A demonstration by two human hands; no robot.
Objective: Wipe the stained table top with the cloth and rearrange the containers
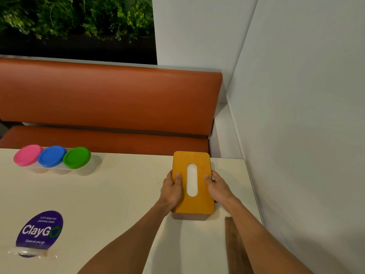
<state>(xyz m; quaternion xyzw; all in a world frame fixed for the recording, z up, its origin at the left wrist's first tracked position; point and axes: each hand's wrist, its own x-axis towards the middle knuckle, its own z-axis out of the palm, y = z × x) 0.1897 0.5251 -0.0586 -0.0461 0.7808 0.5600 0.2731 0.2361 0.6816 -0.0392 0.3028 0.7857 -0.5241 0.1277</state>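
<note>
Both hands clasp a tissue box (192, 184) with an orange-brown wooden lid and an oval slot showing white tissue. The left hand (171, 189) wraps the box's left edge, thumb lying on the lid and fingers curled down the side; the right hand (217, 186) mirrors it on the right edge, thumb on top. The box sits on the cream table top (118, 194), near its far right corner. Well to the left of the hands, along the far edge, three clear containers stand touching in a row, with a pink lid (27, 155), a blue lid (52, 156) and a green lid (77, 157). Nearer and left lies a purple sticker (40, 230). Just under the right forearm lies a brown wooden strip (233, 244).
</note>
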